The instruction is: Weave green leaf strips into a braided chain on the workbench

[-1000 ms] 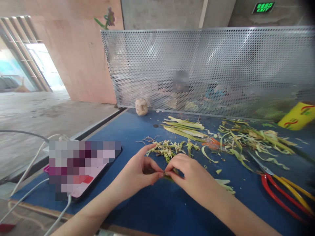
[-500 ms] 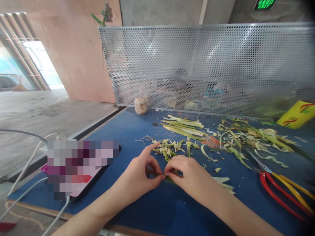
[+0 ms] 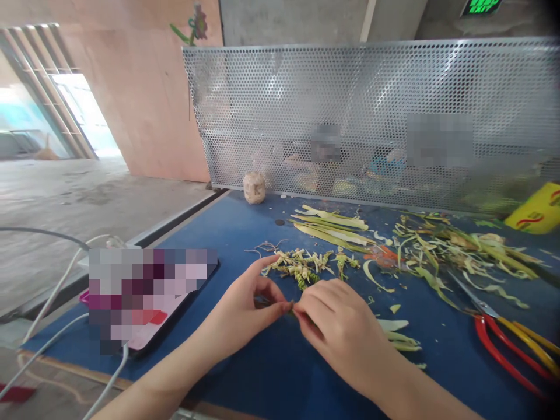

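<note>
Over the blue tabletop (image 3: 245, 373), my left hand (image 3: 247, 312) is closed in a pinch, its index finger stretched forward. A thin, dark greenish plant strip (image 3: 261, 302) shows within its curl. My right hand (image 3: 343, 326) is closed too, fingertips meeting the left ones at the strip; its fingers hide most of what they grip. Just beyond the hands lies a cluster of small pale-green knotted plant pieces (image 3: 301, 265). Beside my right wrist are some pale leaf strips (image 3: 400, 335).
Long leaf strips (image 3: 330, 226) and a heap of trimmings (image 3: 472, 248) lie farther back. Red-handled scissors (image 3: 485, 350) and a yellow-handled tool (image 3: 529, 344) are at right. A pixelated flat device (image 3: 188, 303) and cables sit left. A perforated metal screen (image 3: 297, 87) stands behind.
My right hand has rolled over, so its back now faces up and hides more of the strip. Both hands stay together, and the view has shifted slightly.
</note>
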A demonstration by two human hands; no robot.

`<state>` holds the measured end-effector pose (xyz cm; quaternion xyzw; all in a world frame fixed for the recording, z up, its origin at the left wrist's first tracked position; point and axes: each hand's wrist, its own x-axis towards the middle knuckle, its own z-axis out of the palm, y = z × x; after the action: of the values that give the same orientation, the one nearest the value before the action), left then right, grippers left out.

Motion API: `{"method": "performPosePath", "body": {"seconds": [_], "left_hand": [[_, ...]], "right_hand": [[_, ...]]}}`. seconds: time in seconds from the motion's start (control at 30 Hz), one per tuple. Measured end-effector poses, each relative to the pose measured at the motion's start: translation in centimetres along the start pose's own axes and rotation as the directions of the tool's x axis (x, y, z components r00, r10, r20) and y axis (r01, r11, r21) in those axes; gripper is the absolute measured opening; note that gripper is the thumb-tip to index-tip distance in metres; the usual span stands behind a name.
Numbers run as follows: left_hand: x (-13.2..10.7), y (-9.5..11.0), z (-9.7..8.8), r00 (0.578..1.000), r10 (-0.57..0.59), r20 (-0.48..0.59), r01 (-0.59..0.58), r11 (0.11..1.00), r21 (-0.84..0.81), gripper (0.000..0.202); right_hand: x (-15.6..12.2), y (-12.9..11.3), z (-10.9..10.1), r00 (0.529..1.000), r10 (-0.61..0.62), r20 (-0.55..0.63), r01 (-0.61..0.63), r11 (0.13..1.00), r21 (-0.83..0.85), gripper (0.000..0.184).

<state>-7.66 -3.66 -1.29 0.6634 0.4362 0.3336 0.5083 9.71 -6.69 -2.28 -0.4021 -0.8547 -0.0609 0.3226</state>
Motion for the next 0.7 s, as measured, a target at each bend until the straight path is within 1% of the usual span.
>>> {"method": "performPosePath", "body": {"seconds": [0.07,0.17,0.27,0.4,0.5,0.6,0.7], "left_hand": [[0.15,-0.07,-0.03,0.999,-0.030,0.017,0.031,0.998,-0.057,0.065],[0.28,0.12,-0.05,0.995,-0.077,0.064,0.086,0.984,-0.156,0.065],[0.22,0.50,-0.05,0.990,-0.116,0.078,0.131,0.964,-0.231,0.068],[0.06,0.77,-0.06,0.987,-0.143,0.067,0.156,0.954,-0.258,0.069],[0.08,0.65,-0.01,0.986,-0.148,0.083,0.165,0.947,-0.276,0.069],[0.15,0.42,0.03,0.985,-0.145,0.094,0.166,0.940,-0.297,0.069],[0.15,0.28,-0.02,0.986,-0.128,0.109,0.157,0.938,-0.310,0.067]], "right_hand": [[-0.13,-0.07,0.23,0.999,-0.019,-0.037,0.018,0.999,-0.026,0.019],[-0.27,-0.07,0.42,0.998,0.034,-0.049,-0.033,0.999,0.019,0.017],[-0.37,-0.04,0.48,0.996,0.074,-0.052,-0.070,0.995,0.072,0.016],[-0.50,-0.10,0.49,0.994,0.090,-0.063,-0.082,0.990,0.118,0.015],[-0.54,-0.18,0.45,0.995,0.082,-0.059,-0.075,0.990,0.121,0.015],[-0.48,-0.22,0.37,0.997,0.076,-0.036,-0.070,0.988,0.138,0.015],[-0.31,-0.21,0.24,0.993,0.117,0.002,-0.115,0.973,0.201,0.012]]}}
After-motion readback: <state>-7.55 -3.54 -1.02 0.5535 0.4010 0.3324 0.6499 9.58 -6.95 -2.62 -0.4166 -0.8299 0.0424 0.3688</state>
